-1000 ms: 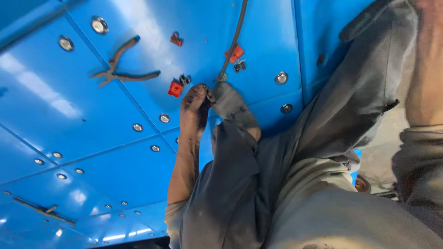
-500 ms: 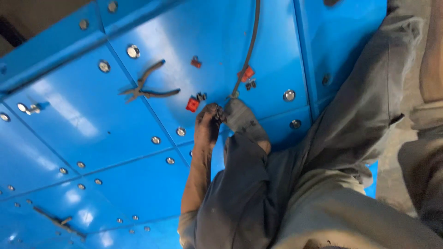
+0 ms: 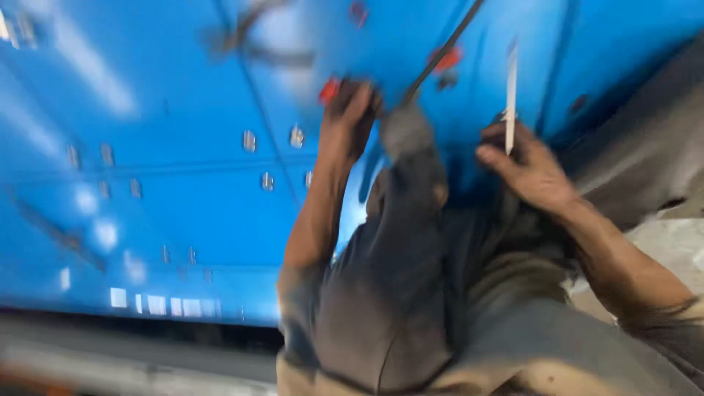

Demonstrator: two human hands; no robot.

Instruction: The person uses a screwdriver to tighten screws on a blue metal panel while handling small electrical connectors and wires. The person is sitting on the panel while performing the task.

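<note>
Fingers of the right hand (image 3: 532,172) pinch a thin white strip (image 3: 511,95); left hand (image 3: 350,121) grips a dark cable (image 3: 440,55), blurred.

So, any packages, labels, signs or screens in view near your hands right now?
None that can be made out; the picture is motion-blurred.
Small red pieces on the blue panel by the left hand: too blurred to tell whether they are tags.
Thin white strip in the right hand: upright, narrow, no visible marking.
</note>
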